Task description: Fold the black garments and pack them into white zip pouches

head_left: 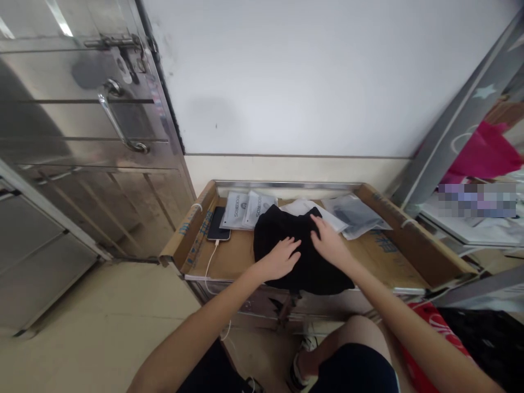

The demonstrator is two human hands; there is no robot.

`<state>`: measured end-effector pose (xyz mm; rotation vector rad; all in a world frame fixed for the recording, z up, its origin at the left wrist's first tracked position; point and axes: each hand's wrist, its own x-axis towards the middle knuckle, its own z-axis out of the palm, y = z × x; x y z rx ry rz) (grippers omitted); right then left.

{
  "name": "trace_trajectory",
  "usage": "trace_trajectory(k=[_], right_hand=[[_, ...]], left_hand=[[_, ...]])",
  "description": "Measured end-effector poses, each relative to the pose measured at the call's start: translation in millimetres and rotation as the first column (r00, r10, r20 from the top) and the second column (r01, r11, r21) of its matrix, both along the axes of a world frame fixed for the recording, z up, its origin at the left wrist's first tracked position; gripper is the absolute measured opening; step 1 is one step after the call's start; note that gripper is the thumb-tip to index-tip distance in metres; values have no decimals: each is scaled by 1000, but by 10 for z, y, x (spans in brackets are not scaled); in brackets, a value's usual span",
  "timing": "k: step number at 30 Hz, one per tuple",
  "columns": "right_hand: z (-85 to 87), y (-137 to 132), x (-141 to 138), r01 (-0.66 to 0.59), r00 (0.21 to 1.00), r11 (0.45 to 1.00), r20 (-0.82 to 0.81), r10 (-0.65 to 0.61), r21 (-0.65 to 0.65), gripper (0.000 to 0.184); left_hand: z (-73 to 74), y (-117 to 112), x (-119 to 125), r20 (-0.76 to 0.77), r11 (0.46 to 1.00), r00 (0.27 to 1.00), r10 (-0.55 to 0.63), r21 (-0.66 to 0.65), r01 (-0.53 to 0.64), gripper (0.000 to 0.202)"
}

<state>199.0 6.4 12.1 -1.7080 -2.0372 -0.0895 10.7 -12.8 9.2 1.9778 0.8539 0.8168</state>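
Observation:
A black garment [301,273] lies spread on a cardboard-lined table [229,256] in front of me. My left hand [281,257] rests flat on its left part, fingers stretched out. My right hand [327,240] lies flat on its upper middle, fingers extended toward the far edge. Neither hand grips anything. Behind the garment lie several clear plastic packing bags [249,210], some with printed labels, and more clear bags [356,215] to the right.
A black phone [218,224] with a white charging cable [209,262] lies at the table's left. A metal door [82,136] stands at left, a white wall behind. Pink fabric [483,153] and a red bag [429,327] are at right. My knees are below the table.

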Motion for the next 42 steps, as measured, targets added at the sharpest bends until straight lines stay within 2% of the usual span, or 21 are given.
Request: trace_trajectory(k=[1, 3, 6, 8, 10, 12, 14, 17, 20, 23, 24, 25, 27, 29, 31, 33, 37, 39, 42], right_hand=[[66, 56, 104, -8, 1000, 1000, 15, 7, 28, 52], [167, 158, 281, -21, 996, 999, 83, 18, 43, 51], [210, 292, 417, -26, 982, 1000, 185, 24, 6, 50], [175, 372, 403, -22, 978, 1000, 208, 26, -22, 49], [112, 439, 316, -21, 975, 999, 219, 28, -38, 48], [44, 487, 196, -22, 965, 999, 259, 30, -35, 48], [-6, 517, 97, -21, 946, 1000, 325, 22, -6, 51], [-17, 553, 86, 2, 905, 998, 425, -29, 63, 52], [49, 609, 218, 44, 873, 995, 480, -83, 91, 40], [157, 673, 331, -40, 859, 994, 512, -17, 100, 30], [196, 686, 345, -87, 853, 990, 522, 15, 115, 29], [234, 689, 348, -134, 848, 982, 529, 45, 132, 28], [298, 649, 344, -204, 844, 967, 528, 96, 150, 26], [323, 527, 364, -231, 855, 964, 501, 135, 134, 24], [282, 324, 436, -220, 885, 966, 444, 140, 134, 25], [168, 84, 550, -205, 913, 966, 386, 131, 156, 29], [-136, -232, 761, -285, 898, 957, 365, 245, 61, 36], [-218, -266, 804, -264, 913, 964, 329, 241, 28, 38], [-204, -350, 792, -210, 941, 978, 276, 196, 19, 44]], left_hand=[[7, 23, -15, -11, 999, 1000, 24, 38, -23, 34], [68, 96, -135, 66, 980, 987, 143, 127, -151, 31], [232, 212, -385, 144, 893, 937, 318, 286, -347, 27], [297, 265, -472, 69, 864, 934, 351, 361, -351, 30], [262, 296, -440, -48, 872, 945, 325, 401, -280, 39], [130, 311, -314, -180, 881, 942, 282, 438, -180, 47], [-33, 316, -159, -309, 872, 909, 281, 477, -108, 48], [-156, 323, -18, -393, 839, 844, 366, 531, -116, 43], [-41, 399, -44, -313, 786, 839, 445, 586, -199, 39], [161, 626, -144, -175, 714, 805, 566, 593, -373, 44], [212, 726, -175, -157, 715, 792, 590, 556, -423, 49], [249, 826, -202, -154, 743, 794, 589, 489, -456, 54], [284, 984, -259, -130, 832, 844, 520, 303, -465, 57], [283, 1023, -347, -17, 882, 894, 448, 175, -438, 57], [252, 915, -482, 105, 881, 901, 421, 190, -434, 58], [178, 699, -644, 121, 871, 913, 389, 274, -407, 60], [-49, 281, -868, -131, 913, 958, 255, 359, -194, 61], [-113, 177, -897, -195, 917, 949, 249, 363, -166, 59], [-78, 52, -904, -218, 905, 938, 270, 389, -170, 59]])
